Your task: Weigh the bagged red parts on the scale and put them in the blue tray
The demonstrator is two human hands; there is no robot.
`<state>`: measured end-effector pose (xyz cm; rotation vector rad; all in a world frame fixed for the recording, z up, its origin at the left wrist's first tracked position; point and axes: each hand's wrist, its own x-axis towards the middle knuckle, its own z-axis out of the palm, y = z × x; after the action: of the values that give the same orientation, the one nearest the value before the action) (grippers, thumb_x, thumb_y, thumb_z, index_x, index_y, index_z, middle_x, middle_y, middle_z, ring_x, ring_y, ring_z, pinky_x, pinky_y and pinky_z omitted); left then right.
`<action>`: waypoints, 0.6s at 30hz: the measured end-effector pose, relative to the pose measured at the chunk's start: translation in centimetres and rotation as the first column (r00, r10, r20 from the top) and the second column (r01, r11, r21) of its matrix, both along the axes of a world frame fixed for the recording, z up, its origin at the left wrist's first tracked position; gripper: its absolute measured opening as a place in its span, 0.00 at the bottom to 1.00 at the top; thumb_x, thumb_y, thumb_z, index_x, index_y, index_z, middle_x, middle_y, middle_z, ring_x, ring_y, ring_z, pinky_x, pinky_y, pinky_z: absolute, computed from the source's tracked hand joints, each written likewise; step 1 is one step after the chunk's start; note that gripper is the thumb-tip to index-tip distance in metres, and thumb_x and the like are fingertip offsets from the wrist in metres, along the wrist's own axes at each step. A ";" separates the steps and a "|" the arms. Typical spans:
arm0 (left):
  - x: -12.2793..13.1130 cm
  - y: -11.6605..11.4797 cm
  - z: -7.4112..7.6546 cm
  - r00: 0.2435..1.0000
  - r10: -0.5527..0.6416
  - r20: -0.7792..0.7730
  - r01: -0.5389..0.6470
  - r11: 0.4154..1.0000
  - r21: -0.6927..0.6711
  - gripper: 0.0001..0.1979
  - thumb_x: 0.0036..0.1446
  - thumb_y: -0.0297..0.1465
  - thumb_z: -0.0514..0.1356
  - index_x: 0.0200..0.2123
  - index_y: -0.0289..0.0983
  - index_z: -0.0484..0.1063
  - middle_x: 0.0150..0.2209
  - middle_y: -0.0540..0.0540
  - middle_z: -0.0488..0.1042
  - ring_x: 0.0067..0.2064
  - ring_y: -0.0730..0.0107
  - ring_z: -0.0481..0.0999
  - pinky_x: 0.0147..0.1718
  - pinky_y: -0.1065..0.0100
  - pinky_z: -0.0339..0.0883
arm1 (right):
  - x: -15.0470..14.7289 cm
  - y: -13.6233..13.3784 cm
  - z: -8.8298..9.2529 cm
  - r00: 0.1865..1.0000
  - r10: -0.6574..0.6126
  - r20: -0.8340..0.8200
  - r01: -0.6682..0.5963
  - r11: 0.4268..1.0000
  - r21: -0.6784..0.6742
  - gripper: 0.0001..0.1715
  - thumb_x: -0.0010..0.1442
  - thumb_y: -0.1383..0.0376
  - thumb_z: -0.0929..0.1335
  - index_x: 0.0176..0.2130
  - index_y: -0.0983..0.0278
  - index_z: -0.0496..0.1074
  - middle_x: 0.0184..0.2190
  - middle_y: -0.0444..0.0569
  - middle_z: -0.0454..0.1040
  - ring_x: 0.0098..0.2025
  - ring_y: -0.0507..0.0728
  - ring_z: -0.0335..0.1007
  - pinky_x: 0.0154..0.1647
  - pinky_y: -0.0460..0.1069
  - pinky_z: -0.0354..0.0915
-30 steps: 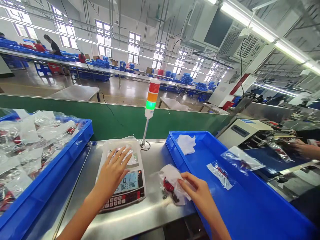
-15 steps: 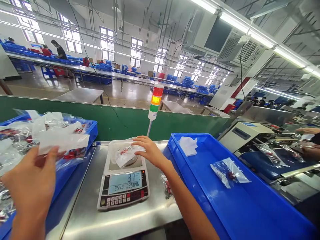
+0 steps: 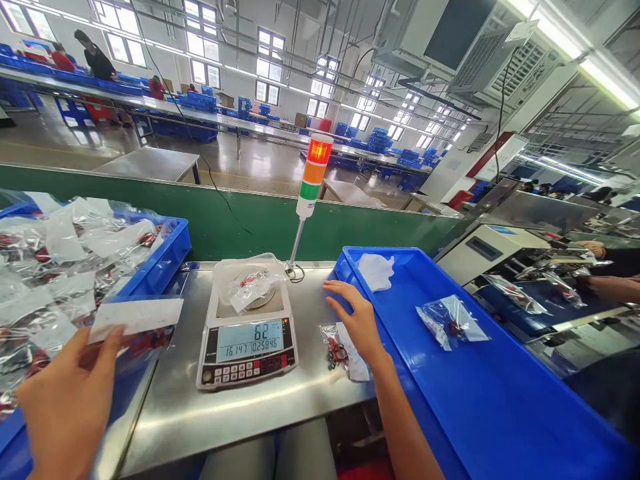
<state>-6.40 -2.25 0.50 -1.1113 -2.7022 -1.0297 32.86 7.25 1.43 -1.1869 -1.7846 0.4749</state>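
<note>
My left hand (image 3: 67,393) is closed on a clear plastic bag (image 3: 137,320) with a white label and red parts, held over the edge of the left blue bin (image 3: 160,267). A digital scale (image 3: 247,333) stands in the middle of the steel table; a small bag of parts (image 3: 250,287) lies on its pan and the display reads 62. My right hand (image 3: 357,320) hovers with fingers spread just above another small bag (image 3: 343,347) on the table, beside the right blue tray (image 3: 480,400).
The left bin is heaped with several filled bags. The right tray holds a white bag (image 3: 376,270) and a clear bag (image 3: 450,321). A signal tower (image 3: 313,173) shows red lit. A green conveyor wall (image 3: 240,223) runs behind. Another person's hands (image 3: 595,267) work at right.
My right hand left the bag on the scale and drew back toward the table bag. My left hand lowered its bag slightly. The display rose from 37 to 62; the tower went amber to red.
</note>
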 end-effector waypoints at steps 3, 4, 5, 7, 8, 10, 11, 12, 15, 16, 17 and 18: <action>1.4 0.4 1.8 0.997 0.069 0.033 -0.068 0.996 -0.052 0.30 0.51 0.51 0.50 0.46 0.39 0.78 0.27 0.44 0.76 0.40 0.47 0.77 0.40 0.60 0.66 | 0.0 0.0 -0.5 1.000 -0.002 -0.013 0.002 1.000 -0.004 0.14 0.67 0.58 0.68 0.48 0.57 0.81 0.53 0.50 0.81 0.58 0.61 0.74 0.63 0.59 0.67; 1.7 0.4 2.3 0.997 0.066 0.036 -0.064 0.996 -0.066 0.31 0.51 0.52 0.50 0.46 0.39 0.78 0.27 0.44 0.75 0.37 0.50 0.76 0.38 0.61 0.66 | 0.0 0.0 -0.7 1.000 -0.005 -0.020 0.005 1.000 -0.004 0.13 0.67 0.58 0.68 0.48 0.57 0.81 0.53 0.50 0.81 0.58 0.61 0.75 0.63 0.59 0.67; 2.0 0.4 2.7 0.997 0.065 0.040 -0.061 0.995 -0.078 0.31 0.51 0.52 0.49 0.47 0.39 0.78 0.26 0.45 0.73 0.34 0.52 0.74 0.36 0.62 0.65 | 0.1 0.0 -0.8 1.000 -0.007 -0.026 0.007 1.000 -0.005 0.13 0.67 0.58 0.69 0.48 0.57 0.81 0.52 0.50 0.81 0.58 0.61 0.75 0.63 0.59 0.68; 2.3 0.4 3.2 0.996 0.062 0.057 -0.056 0.994 -0.099 0.31 0.51 0.52 0.49 0.46 0.39 0.78 0.23 0.48 0.70 0.29 0.57 0.70 0.32 0.64 0.61 | 0.1 0.0 -1.2 0.999 -0.009 -0.035 0.008 1.000 -0.013 0.13 0.67 0.58 0.69 0.48 0.57 0.81 0.52 0.50 0.81 0.57 0.61 0.75 0.62 0.59 0.68; 2.4 0.3 3.3 0.996 0.059 0.063 -0.053 0.994 -0.099 0.30 0.51 0.52 0.50 0.46 0.40 0.78 0.23 0.49 0.69 0.28 0.59 0.69 0.30 0.65 0.60 | 0.1 0.0 -1.4 0.999 -0.010 -0.040 0.009 1.000 -0.020 0.13 0.66 0.58 0.69 0.48 0.57 0.81 0.52 0.50 0.81 0.57 0.62 0.75 0.62 0.59 0.68; 2.3 0.3 3.1 0.996 0.058 0.062 -0.053 0.995 -0.084 0.28 0.51 0.51 0.50 0.44 0.41 0.78 0.22 0.50 0.69 0.27 0.60 0.67 0.29 0.66 0.59 | 0.2 -0.2 -1.6 0.999 -0.013 -0.047 0.012 0.999 -0.035 0.13 0.66 0.58 0.69 0.47 0.57 0.81 0.52 0.50 0.81 0.57 0.62 0.75 0.62 0.59 0.68; 2.2 0.3 3.0 0.997 0.058 0.058 -0.053 0.995 -0.081 0.27 0.51 0.51 0.50 0.43 0.42 0.78 0.23 0.50 0.69 0.27 0.61 0.67 0.29 0.66 0.60 | 0.2 -0.2 -1.7 0.999 -0.017 -0.050 0.015 0.999 -0.043 0.13 0.66 0.58 0.69 0.47 0.57 0.81 0.52 0.50 0.81 0.57 0.62 0.75 0.62 0.59 0.68; 2.1 0.3 2.8 0.997 0.058 0.051 -0.054 0.995 -0.081 0.26 0.51 0.51 0.50 0.43 0.43 0.78 0.23 0.50 0.70 0.28 0.61 0.68 0.30 0.66 0.61 | 0.2 -0.3 -1.8 0.998 -0.021 -0.052 0.018 0.999 -0.050 0.13 0.66 0.58 0.69 0.47 0.57 0.81 0.52 0.50 0.81 0.57 0.62 0.75 0.62 0.59 0.68; 1.8 0.4 2.3 0.997 0.062 0.040 -0.058 0.995 -0.085 0.25 0.52 0.51 0.50 0.42 0.44 0.77 0.25 0.51 0.73 0.33 0.57 0.73 0.36 0.65 0.66 | 0.4 -0.5 -1.9 0.998 -0.026 -0.052 0.022 0.997 -0.068 0.13 0.66 0.58 0.69 0.47 0.57 0.81 0.52 0.50 0.81 0.57 0.62 0.75 0.61 0.59 0.68; 1.8 0.4 2.2 0.997 0.060 0.041 -0.056 0.995 -0.085 0.25 0.53 0.51 0.50 0.42 0.44 0.77 0.25 0.51 0.73 0.35 0.56 0.75 0.37 0.65 0.66 | 0.4 -0.5 -2.0 0.998 -0.026 -0.052 0.023 0.997 -0.072 0.13 0.66 0.58 0.69 0.47 0.57 0.81 0.51 0.50 0.81 0.56 0.62 0.75 0.61 0.59 0.68; 1.7 0.4 2.0 0.997 0.057 0.044 -0.053 0.995 -0.086 0.25 0.53 0.51 0.50 0.42 0.44 0.77 0.25 0.51 0.74 0.38 0.55 0.76 0.38 0.65 0.67 | 0.4 -0.6 -2.1 0.998 -0.027 -0.052 0.023 0.997 -0.075 0.13 0.66 0.58 0.69 0.47 0.57 0.81 0.51 0.50 0.82 0.56 0.62 0.76 0.61 0.59 0.68; 1.6 0.4 1.9 0.998 0.052 0.045 -0.048 0.995 -0.088 0.24 0.54 0.51 0.50 0.42 0.44 0.76 0.26 0.51 0.74 0.39 0.54 0.77 0.39 0.65 0.67 | 0.5 -0.6 -2.1 0.998 -0.028 -0.052 0.024 0.997 -0.078 0.13 0.66 0.59 0.69 0.46 0.57 0.81 0.51 0.50 0.82 0.56 0.62 0.76 0.61 0.59 0.68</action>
<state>-4.78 -1.89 2.35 -1.0389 -2.8220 -0.9520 33.35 6.65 -0.70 -1.2382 -1.7168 0.5595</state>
